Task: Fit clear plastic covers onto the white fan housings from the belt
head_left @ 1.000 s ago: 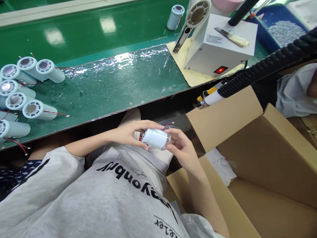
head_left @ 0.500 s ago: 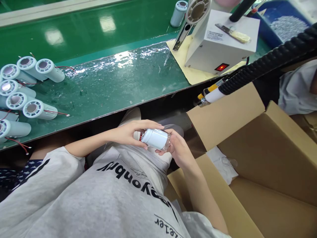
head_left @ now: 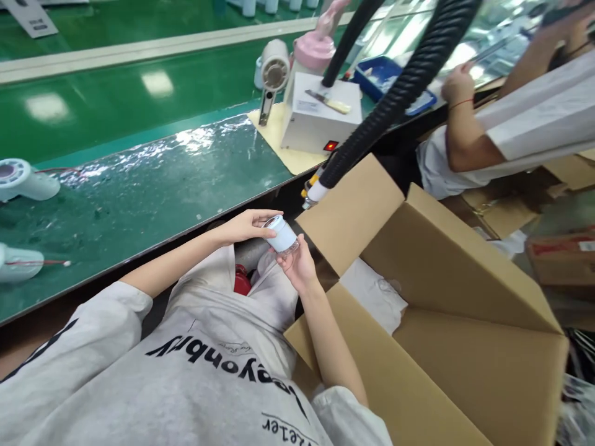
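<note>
Above my lap I hold a light blue cylinder (head_left: 282,235) with what looks like clear plastic round its lower end. It is tilted, with its ringed end up and to the left. My left hand (head_left: 253,225) is closed on that upper end, thumb on the near side. From below, my right hand (head_left: 298,265) grips the clear end, its fingers partly hidden behind the cylinder. On the green bench to the left lie similar light blue cylinders with thin red wires, one with a vented round end (head_left: 28,179) and another (head_left: 22,262) nearer the edge.
A large open cardboard box (head_left: 446,347) stands at my right, a black corrugated hose (head_left: 395,93) hanging above it. On the bench are a white machine (head_left: 309,118) with a lit red switch, a handheld dryer-like device (head_left: 274,68) and a blue tray (head_left: 379,71). A co-worker's arm (head_left: 469,130) is at far right.
My view has swung to the right, showing more of the box and the co-worker. The cylinder has been turned more upright, still between both hands.
</note>
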Demonstrator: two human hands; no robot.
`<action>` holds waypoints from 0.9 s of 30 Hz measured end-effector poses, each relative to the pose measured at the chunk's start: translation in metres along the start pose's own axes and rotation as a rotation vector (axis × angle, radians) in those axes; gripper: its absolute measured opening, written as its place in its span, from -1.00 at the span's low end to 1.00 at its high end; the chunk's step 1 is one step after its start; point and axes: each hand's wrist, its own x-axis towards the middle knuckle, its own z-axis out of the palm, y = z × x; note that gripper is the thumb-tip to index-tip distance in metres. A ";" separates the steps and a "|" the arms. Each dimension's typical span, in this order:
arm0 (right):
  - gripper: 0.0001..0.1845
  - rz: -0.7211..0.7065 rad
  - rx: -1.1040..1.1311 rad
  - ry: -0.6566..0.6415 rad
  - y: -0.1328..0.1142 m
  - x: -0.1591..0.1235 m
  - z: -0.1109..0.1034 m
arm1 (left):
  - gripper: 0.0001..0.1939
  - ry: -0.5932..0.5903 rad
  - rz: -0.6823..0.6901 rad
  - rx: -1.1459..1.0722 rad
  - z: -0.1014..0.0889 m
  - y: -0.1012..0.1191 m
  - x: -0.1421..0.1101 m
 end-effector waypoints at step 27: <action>-0.54 -0.049 -0.074 -0.187 -0.006 -0.017 -0.012 | -0.27 -0.228 0.014 0.148 0.007 0.024 -0.007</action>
